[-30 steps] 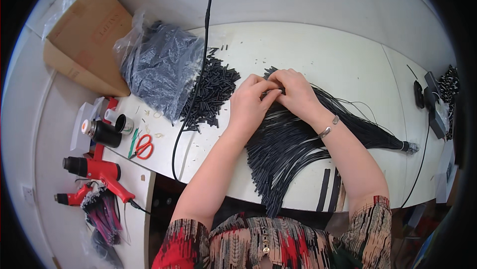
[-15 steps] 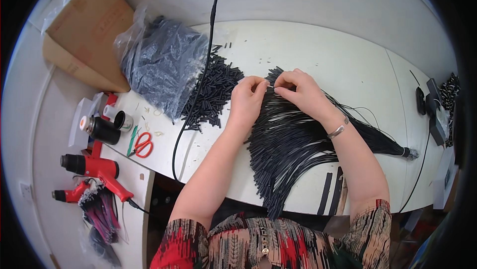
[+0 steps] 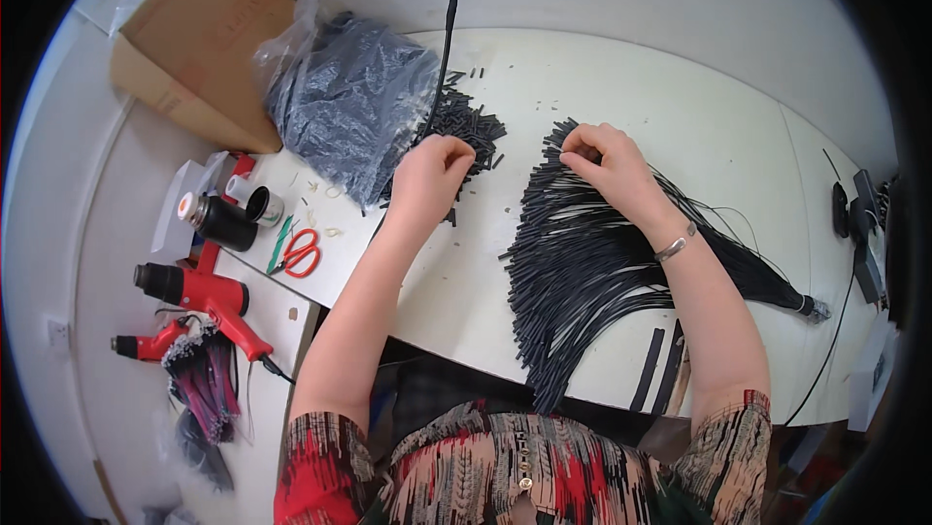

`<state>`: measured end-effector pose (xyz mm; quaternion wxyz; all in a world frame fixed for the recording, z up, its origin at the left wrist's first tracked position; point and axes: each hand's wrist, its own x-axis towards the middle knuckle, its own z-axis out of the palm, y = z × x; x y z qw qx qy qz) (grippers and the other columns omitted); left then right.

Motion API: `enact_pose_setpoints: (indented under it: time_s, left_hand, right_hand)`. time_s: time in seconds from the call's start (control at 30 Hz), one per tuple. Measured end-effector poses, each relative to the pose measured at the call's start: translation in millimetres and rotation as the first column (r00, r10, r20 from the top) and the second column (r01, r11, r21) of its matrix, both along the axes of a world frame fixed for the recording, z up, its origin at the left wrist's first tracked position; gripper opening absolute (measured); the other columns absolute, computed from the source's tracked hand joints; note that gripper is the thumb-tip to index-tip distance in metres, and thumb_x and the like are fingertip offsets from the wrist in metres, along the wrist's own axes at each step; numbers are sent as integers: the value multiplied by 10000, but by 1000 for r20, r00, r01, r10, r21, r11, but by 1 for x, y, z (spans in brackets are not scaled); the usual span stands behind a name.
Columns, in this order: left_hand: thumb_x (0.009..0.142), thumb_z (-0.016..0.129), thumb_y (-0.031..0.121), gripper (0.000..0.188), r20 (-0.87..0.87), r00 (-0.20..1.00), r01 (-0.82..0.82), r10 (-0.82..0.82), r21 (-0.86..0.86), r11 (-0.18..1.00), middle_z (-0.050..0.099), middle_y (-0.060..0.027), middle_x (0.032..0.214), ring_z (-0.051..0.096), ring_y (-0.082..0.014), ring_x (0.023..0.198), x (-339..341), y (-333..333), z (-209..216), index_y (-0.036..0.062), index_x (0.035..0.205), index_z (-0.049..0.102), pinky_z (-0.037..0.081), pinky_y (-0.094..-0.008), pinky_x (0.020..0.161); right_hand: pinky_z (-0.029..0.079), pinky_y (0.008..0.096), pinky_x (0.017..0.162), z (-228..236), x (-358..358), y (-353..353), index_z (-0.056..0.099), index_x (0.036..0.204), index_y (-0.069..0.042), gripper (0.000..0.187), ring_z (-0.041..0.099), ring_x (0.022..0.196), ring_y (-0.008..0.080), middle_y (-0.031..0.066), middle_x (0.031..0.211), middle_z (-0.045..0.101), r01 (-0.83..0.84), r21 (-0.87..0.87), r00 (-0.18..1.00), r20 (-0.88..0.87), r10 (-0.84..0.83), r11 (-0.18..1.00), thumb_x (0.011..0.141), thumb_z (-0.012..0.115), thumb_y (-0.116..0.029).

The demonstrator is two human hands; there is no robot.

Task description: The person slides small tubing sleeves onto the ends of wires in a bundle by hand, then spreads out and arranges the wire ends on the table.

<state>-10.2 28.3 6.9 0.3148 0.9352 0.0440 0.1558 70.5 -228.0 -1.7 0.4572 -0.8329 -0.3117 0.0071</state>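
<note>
A pile of short black tubes (image 3: pixel 476 132) lies on the white table, left of centre. My left hand (image 3: pixel 427 180) is over its near edge, thumb and fingers drawn together; whatever is between the fingertips is too small to make out. To the right fans out a large bundle of thin black wires (image 3: pixel 621 244), with black sleeve-like ends along its left side. My right hand (image 3: pixel 621 171) is at the far top of this fan, its thumb and forefinger closed by the wire ends. Its fingertips hide what they pinch. The bundle's other end is gathered at a tied tip (image 3: pixel 814 306).
A clear bag of black tubes (image 3: pixel 354 103) and a cardboard box (image 3: pixel 209 40) stand at the back left. Red-handled scissors (image 3: pixel 301 253), a dark bottle (image 3: pixel 221 222) and a red heat gun (image 3: pixel 209 297) lie left. A black cable (image 3: pixel 451 30) hangs down by the pile.
My left hand has moved away from my right hand, leftward from the wire ends to the tube pile. My right hand stays by the wire ends. The whole view has shifted slightly.
</note>
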Motion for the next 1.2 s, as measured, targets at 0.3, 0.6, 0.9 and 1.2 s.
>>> enact_pose_setpoints:
  time_s: [0.3, 0.6, 0.9, 1.2]
  left_hand:
    - [869, 699, 206, 125, 65, 994, 48, -83, 428, 902, 628, -77, 899, 648, -281, 905, 26, -29, -18, 82, 884, 687, 518, -411, 762]
    - [884, 655, 171, 100, -19, 1000, 22, -14, 568, 823, 609, -89, 902, 638, -297, 907, 39, -29, -27, 77, 860, 632, 521, -438, 768]
    - [900, 634, 140, 77, 114, 993, -28, 4, 204, 979, 634, -104, 880, 648, -267, 801, 29, -45, -11, 64, 897, 644, 528, -385, 731]
    - [1001, 625, 169, 198, -122, 980, -54, -159, -926, 374, 615, 22, 835, 575, -69, 749, 28, -67, -24, 13, 1092, 707, 454, -188, 657]
  right_hand:
    - [476, 350, 720, -3, -3, 3, 678, 882, -45, 105, 544, 761, 214, 60, 740, 639, 10, 13, 996, 88, -11, 1000, 890, 662, -148]
    - [449, 314, 695, -7, 2, 3, 670, 880, -40, 93, 516, 785, 173, 34, 757, 614, -25, -1, 996, 91, 25, 1000, 901, 661, -130]
    - [476, 356, 721, -6, -2, 3, 680, 859, -46, 113, 547, 782, 223, 57, 737, 643, 24, 3, 991, 128, -24, 1000, 879, 662, -157]
    - [455, 324, 724, -8, 3, 4, 674, 907, -35, 107, 523, 814, 189, 48, 793, 621, -59, 3, 995, 85, 59, 998, 908, 661, -142]
